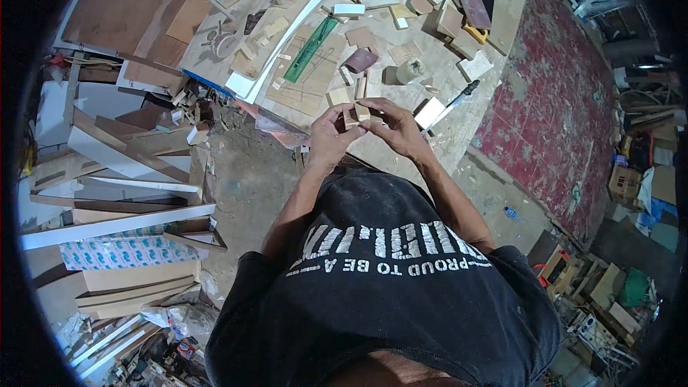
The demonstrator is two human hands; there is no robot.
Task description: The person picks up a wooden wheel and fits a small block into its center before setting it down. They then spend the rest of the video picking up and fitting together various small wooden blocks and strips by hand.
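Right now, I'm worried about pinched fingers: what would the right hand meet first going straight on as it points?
The small wooden piece it touches, then probably the left hand, though depth is unclear.

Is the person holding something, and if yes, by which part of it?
Yes: small wooden pieces, held at their left side by the left hand and at their right side by the right hand.

The black fabric short-sleeved T-shirt [401,308] bears white capitals, upside down in the view, reading "PROUD TO BE A"; the larger word beside them is creased and cannot be read with certainty.
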